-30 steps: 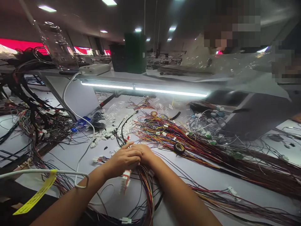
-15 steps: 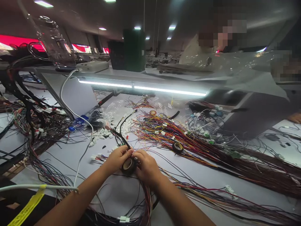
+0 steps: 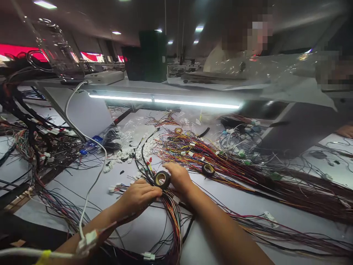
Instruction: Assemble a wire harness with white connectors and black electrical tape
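My left hand (image 3: 141, 194) is closed around a wire bundle (image 3: 172, 211), its thumb and fingertips just below a roll of black tape (image 3: 162, 180). The tape roll stands against the bundle with its pale core facing me. Close on its right side is my right hand (image 3: 179, 177), curled at the roll's edge; its fingertips are partly hidden. Above the hands the bundle splits into dark sleeved branches (image 3: 143, 149) and thin wires with small red ends. Multicoloured wires run down from my hands toward a white connector (image 3: 149, 256).
A second black tape roll (image 3: 208, 170) lies by a large spread of coloured wires (image 3: 228, 173). White connectors (image 3: 121, 156) are heaped behind my left hand. A white cable (image 3: 103, 147) hangs down at left. A shelf with a light bar (image 3: 193, 103) crosses above; a person is beyond it.
The tape roll has risen from below my fingers to beside the bundle's top. My right hand has moved up and right, and my left hand slightly lower.
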### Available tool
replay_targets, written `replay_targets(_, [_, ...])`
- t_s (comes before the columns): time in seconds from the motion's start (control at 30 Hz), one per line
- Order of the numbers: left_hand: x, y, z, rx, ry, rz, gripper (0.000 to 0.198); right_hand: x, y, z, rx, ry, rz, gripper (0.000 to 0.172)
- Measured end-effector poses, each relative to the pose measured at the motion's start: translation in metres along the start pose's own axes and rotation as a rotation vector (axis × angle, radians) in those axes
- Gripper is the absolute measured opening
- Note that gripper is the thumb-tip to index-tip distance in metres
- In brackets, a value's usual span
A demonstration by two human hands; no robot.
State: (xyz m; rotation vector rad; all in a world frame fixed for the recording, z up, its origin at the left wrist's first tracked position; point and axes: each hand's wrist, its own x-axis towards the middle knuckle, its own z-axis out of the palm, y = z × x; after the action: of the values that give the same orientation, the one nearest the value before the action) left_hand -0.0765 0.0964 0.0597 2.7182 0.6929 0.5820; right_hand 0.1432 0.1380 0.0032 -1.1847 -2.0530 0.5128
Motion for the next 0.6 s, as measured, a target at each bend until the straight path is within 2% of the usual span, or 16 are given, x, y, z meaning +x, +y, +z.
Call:
replay_targets(0.07, [0.007, 0.005, -0.004, 0.056, -0.073, 0.095, 0.027, 0.019, -0.004, 0.004, -0.028, -0.062, -0.041, 0.018])
replay_targets(0.17, [0.019, 0.010, -0.008, 0.055, -0.126, 0.146, 0.029, 0.035, -0.013, 0.019, -0.041, -0.162, -0.086, 0.008])
replay_targets(0.3, [0.036, 0.002, -0.006, 0.021, -0.142, 0.166, 0.026, 0.030, -0.014, 0.031, -0.043, -0.196, -0.030, 0.008])
replay_targets(0.33, [0.039, -0.003, -0.003, 0.001, -0.148, 0.127, 0.023, 0.025, -0.011, 0.029, -0.040, -0.179, -0.001, 0.004])
replay_targets(0.47, [0.048, -0.026, 0.008, -0.159, -0.131, -0.145, 0.020, -0.004, -0.003, 0.011, -0.022, -0.086, 0.081, 0.019])
replay_targets(0.6, [0.056, -0.041, 0.016, -0.237, -0.041, -0.344, 0.027, -0.034, -0.015, -0.003, 0.016, -0.079, 0.039, 0.020])
